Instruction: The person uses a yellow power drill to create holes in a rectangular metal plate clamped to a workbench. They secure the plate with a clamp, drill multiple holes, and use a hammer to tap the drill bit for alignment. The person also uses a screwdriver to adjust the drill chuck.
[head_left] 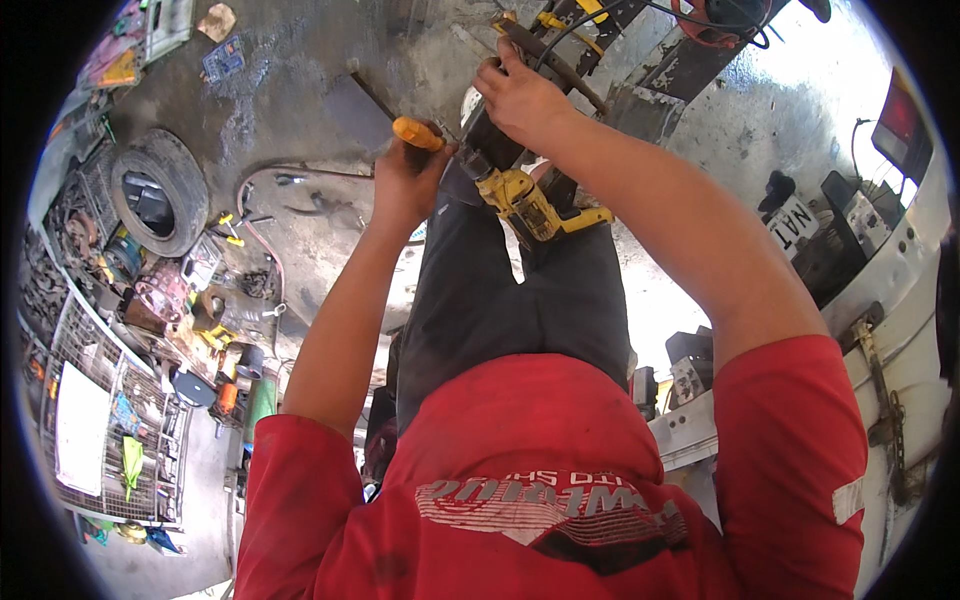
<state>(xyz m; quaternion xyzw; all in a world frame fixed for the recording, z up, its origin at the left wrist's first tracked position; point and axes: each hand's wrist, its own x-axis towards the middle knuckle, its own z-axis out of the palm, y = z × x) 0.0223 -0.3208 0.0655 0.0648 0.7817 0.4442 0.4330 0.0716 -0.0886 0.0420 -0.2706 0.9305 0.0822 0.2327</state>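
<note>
1. I see the left hand wrapped tight around the orange plastic handle of a long screwdriver, its dark shaft running up and left over the grey concrete floor.
2. The right hand lies with fingers curled over a rusty dark metal bar, pressing on it; it looks clamped on the bar, though the palm side is hidden.
3. A yellow and black power drill sits between the two forearms, just below the hands, resting against the dark trousers; neither hand holds it.
4. By my judgement the work on the bar is under way, not finished: both hands are engaged, the tool is at the joint, and nothing there looks freed yet.
5. At the left lie an old black rubber tyre and wire mesh crates of parts.
</note>
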